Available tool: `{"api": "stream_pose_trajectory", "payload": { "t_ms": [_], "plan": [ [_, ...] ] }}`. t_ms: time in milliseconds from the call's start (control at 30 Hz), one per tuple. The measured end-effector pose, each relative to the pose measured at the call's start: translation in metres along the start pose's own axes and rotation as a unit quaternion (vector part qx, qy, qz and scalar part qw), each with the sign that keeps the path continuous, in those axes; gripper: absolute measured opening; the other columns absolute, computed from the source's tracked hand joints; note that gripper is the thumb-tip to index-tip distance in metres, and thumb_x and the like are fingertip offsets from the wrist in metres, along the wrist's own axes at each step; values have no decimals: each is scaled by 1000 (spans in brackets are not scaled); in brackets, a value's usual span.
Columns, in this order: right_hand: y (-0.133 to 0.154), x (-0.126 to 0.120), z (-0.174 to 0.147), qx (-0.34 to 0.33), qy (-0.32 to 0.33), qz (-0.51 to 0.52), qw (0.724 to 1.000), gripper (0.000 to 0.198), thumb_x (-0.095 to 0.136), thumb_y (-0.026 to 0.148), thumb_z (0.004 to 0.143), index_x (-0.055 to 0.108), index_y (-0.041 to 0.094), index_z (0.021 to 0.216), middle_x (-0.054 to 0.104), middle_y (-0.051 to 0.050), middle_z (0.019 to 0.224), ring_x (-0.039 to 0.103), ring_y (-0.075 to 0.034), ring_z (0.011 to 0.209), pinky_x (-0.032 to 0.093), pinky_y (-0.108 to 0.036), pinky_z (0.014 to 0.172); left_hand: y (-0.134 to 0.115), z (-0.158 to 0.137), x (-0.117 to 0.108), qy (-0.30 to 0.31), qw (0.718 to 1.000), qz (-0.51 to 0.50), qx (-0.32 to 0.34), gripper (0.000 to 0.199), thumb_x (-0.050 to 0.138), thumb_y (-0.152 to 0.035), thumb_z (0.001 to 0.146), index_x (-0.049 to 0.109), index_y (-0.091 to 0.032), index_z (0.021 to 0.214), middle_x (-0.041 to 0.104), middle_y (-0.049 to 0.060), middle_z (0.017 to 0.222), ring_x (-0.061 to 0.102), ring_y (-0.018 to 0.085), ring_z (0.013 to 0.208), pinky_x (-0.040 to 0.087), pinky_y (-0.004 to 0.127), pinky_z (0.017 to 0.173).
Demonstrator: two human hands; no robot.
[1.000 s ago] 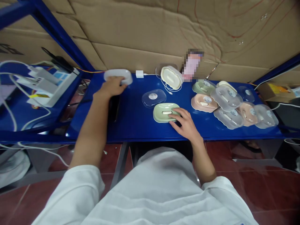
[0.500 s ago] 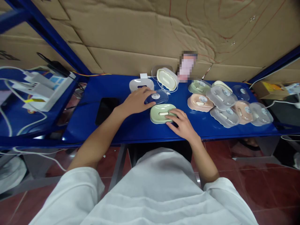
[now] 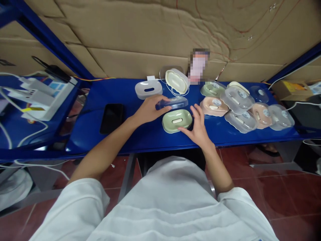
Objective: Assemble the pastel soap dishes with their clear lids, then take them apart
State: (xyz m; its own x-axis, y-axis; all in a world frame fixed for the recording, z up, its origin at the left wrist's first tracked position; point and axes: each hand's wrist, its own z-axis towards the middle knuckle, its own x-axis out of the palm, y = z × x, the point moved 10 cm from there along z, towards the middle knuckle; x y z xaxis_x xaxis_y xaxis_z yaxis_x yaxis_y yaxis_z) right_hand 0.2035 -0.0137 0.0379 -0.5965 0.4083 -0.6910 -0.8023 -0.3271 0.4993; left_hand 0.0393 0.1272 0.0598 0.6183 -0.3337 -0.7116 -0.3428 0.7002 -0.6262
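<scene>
Two bare hands work over the blue surface [image 3: 140,142], close to a pale green dish [image 3: 177,115] with a small white bar [image 3: 177,121] at its middle. The dish rests on the surface, between the hands and near its front edge. Left hand [image 3: 150,108] pinches the end of a clear lid [image 3: 175,103], thumb on the near side and fingers on the far side; the lid is tilted, just beyond the dish. Right hand [image 3: 199,131] is spread wide, its thumb at the dish's near rim and its fingers curved beside the right end, gripping nothing firmly.

Beyond the left hand lies a white slotted piece [image 3: 148,84]; to its right, a cream tray [image 3: 177,82] leans. Covered peach dish [image 3: 213,107] sits past the right hand.

The step in hand seems to be handling the lid beside the uncovered dish. From here, a move calls for levelling the lid while steadying the dish.
</scene>
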Motion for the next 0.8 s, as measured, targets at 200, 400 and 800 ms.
{"api": "stream_pose_trajectory", "payload": {
  "t_ms": [200, 400, 800],
  "plan": [
    [-2, 17, 2, -9, 95, -19, 995, 76, 61, 58, 106, 32, 35, 173, 31, -14, 180, 32, -37, 167, 36, -64, 133, -48, -15, 22, 135, 986, 39, 94, 39, 66, -59, 100, 69, -23, 117, 67, 11, 130, 62, 30, 123, 51, 48, 111],
    [-2, 24, -1, -21, 121, -15, 992, 84, 69, 56, 103, 30, 37, 174, 18, -11, 185, 21, -37, 171, 31, -67, 135, -51, -21, 41, 125, 975, 136, 125, 61, 79, -60, 90, 64, -19, 132, 58, 20, 145, 55, 41, 138, 46, 60, 118],
    [-6, 25, -1, 10, 115, 11, 993, 91, 65, 48, 106, 10, 35, 178, 9, -13, 186, 18, -35, 171, 34, -61, 135, -39, -23, 59, 147, 970, 135, 140, 104, 84, -47, 93, 24, -26, 175, 18, 21, 183, 24, 40, 169, 31, 59, 135]
  ]
}}
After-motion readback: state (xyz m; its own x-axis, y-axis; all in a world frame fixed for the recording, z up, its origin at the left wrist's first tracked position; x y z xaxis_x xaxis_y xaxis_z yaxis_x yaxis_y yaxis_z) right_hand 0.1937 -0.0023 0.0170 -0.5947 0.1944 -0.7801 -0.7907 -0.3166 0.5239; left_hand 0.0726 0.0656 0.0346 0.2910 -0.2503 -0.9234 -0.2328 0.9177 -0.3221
